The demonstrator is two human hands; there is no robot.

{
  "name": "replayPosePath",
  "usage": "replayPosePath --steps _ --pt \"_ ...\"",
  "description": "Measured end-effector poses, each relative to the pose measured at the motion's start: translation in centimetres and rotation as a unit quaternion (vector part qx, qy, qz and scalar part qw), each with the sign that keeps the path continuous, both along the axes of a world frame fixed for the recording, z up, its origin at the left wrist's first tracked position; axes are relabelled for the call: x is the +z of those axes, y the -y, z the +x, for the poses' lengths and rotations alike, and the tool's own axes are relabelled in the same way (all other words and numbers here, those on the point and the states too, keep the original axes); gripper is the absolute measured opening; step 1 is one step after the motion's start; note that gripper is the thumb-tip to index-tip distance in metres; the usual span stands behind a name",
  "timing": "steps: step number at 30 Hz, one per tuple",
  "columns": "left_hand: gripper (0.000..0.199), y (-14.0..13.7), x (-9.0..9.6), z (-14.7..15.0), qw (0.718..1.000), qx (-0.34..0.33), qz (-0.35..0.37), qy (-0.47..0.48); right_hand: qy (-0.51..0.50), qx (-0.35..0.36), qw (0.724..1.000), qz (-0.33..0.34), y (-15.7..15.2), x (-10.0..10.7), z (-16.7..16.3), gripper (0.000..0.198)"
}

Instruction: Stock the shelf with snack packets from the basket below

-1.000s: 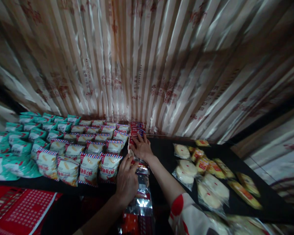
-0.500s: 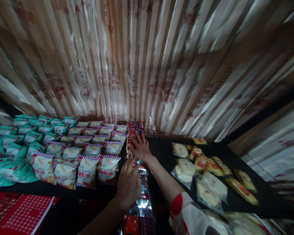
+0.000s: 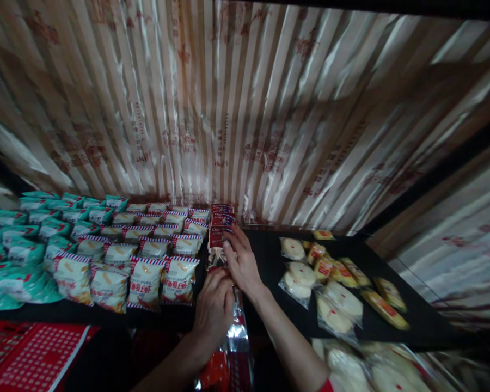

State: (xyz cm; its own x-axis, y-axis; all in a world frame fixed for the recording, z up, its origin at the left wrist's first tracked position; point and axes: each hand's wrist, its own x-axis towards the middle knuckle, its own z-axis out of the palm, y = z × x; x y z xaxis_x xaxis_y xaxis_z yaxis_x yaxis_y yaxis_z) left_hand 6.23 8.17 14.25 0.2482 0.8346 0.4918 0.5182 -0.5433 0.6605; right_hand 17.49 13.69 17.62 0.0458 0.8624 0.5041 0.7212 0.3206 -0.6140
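Note:
A strip of joined red snack packets (image 3: 222, 222) lies on the black table, running from the back curtain toward me. Its near part, shiny silver and dark red, hangs over the front edge. My left hand (image 3: 214, 305) is closed on the strip near that edge, fingers curled over it and partly hiding it. Just beyond, my right hand (image 3: 245, 267) rests on the strip with its fingers stretched forward and the thumb apart. White snack bags (image 3: 179, 280) with blue-and-red striped edges stand in rows beside my left hand.
Green bags (image 3: 26, 250) fill the far left. On the right lie clear-wrapped pale round pieces (image 3: 300, 275) and yellow packets (image 3: 386, 309). A red perforated crate (image 3: 36, 354) sits below the front edge at left. Behind the table hangs a striped plastic curtain (image 3: 204, 109).
My right hand has drawn back toward me along the strip, uncovering more red packets at the back. My left hand stays nearly in place. The view has shifted slightly.

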Motion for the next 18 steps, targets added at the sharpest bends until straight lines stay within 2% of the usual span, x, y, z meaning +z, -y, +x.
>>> replayPosePath --steps 2,4,6,9,11,15,18 --pt "0.027 0.8 1.1 0.0 0.992 -0.034 -0.096 0.074 -0.075 0.031 0.997 0.012 3.2 0.9 -0.7 0.038" --pt "0.021 1.8 2.0 -0.3 0.962 -0.087 -0.204 0.159 -0.132 0.058 0.990 0.003 6.4 1.3 -1.3 0.032" --pt "0.019 3.0 2.8 -1.2 0.907 -0.135 -0.316 0.243 -0.170 0.077 0.982 -0.028 9.4 1.1 -1.8 0.029" --pt "0.031 5.0 3.4 -3.4 0.790 -0.172 -0.466 0.359 -0.198 0.082 0.974 -0.073 13.2 0.1 -2.5 0.025" --pt "0.038 6.4 3.1 -5.0 0.725 -0.191 -0.523 0.406 -0.196 0.097 0.972 -0.089 15.2 -0.7 -2.9 0.023" --pt "0.036 9.3 1.0 -7.4 0.666 -0.185 -0.582 0.428 -0.160 0.138 0.970 -0.121 17.9 -2.0 -4.1 0.021" --pt "0.027 11.4 -0.9 -8.5 0.601 -0.152 -0.631 0.466 -0.096 0.169 0.971 -0.136 19.3 -2.6 -5.3 0.023"
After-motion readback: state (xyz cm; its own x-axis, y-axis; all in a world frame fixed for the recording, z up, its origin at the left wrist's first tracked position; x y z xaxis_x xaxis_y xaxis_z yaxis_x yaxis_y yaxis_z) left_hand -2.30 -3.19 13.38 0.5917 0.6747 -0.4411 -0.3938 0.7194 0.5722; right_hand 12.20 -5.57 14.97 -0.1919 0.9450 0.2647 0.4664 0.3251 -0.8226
